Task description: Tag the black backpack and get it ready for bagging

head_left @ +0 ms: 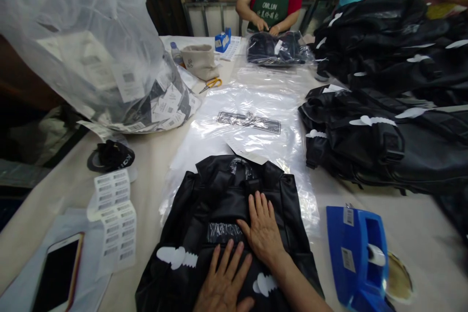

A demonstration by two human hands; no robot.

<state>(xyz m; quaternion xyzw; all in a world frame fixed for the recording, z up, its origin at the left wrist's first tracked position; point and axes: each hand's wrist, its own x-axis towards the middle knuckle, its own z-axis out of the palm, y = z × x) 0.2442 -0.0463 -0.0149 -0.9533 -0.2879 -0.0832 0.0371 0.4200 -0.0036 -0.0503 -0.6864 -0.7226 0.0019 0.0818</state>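
A black backpack (190, 219) lies flat before me, its top pointing away. My left hand (226, 280) rests on its lower front with the fingers spread. Higher up and to the right, my right hand (263, 229) lies flat on the bag, fingers stretched out. White foam pieces (177, 257) show on both sides of its front, and a paper tag (248, 152) sticks out at the top. Part of the backpack covers a stack of clear plastic bags (252, 102) with printed text. The lower end of the backpack is cut off by the frame.
At right stand a blue tape dispenser (356, 258) and piled black backpacks (387, 141). Barcode label sheets (115, 219), a phone (58, 273) and a large translucent bag of tags (120, 68) are at left. Scissors (211, 85) lie farther back. Across the table, a person (272, 5) handles a bagged backpack.
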